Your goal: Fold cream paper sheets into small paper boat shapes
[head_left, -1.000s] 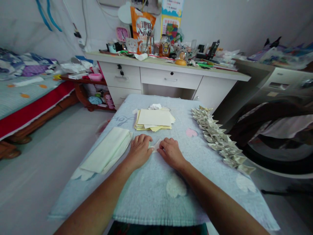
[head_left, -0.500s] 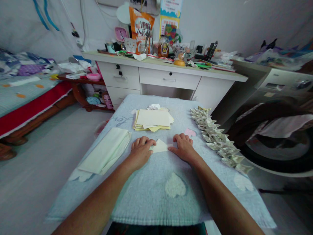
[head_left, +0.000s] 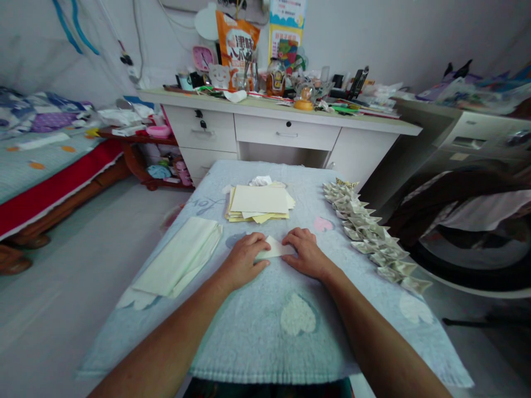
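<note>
A small piece of folded cream paper [head_left: 274, 247] lies on the cloth-covered table [head_left: 257, 337], its top rising to a point. My left hand [head_left: 248, 255] grips its left end, fingers curled over the edge and thumb below. At the other end my right hand [head_left: 305, 251] presses and holds the paper, with fingertips on its upper edge and thumb along the lower side. Both hands hide the ends of the paper. Just beyond them sits a stack of cream and yellow paper sheets [head_left: 259, 199].
Larger folded pale sheets [head_left: 178, 257] lie to the left. A row of folded pointed paper pieces [head_left: 365, 229] runs down the right side. Crumpled white paper [head_left: 260, 181] is behind the stack. A white desk [head_left: 286, 132] stands beyond, a washing machine [head_left: 468, 143] at right.
My right hand has slid left, closer to my left hand, and its fingers now cover the paper's right part. My left hand has shifted slightly, its thumb lower.
</note>
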`<state>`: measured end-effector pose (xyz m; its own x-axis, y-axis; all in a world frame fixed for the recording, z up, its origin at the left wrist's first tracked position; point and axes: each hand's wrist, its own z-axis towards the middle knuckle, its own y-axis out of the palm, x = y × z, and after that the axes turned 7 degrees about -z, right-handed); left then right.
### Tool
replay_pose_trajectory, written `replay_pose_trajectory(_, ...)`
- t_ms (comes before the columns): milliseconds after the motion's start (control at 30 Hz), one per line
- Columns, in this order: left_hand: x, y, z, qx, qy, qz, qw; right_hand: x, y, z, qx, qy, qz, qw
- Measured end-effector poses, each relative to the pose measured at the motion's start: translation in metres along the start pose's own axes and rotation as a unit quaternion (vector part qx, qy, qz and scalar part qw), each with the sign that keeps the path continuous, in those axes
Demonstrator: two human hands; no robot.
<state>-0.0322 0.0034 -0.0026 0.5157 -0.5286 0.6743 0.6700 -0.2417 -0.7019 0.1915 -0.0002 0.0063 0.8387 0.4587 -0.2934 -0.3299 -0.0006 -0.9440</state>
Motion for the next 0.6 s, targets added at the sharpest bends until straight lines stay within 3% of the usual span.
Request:
replay_pose_trajectory(400, -0.005, 0.003, 0.006, 0.030, 0.001, -0.007, 1.000, -0.011, 0.011, 0.004, 0.040, -0.008, 0.017, 0.999)
replay_pose_trajectory(600, -0.001, 0.002, 0.007, 0.071, -0.032, -0.089, 0.993, -0.012, 0.006, 0.002, 0.172, 0.037, 0.056, 0.983)
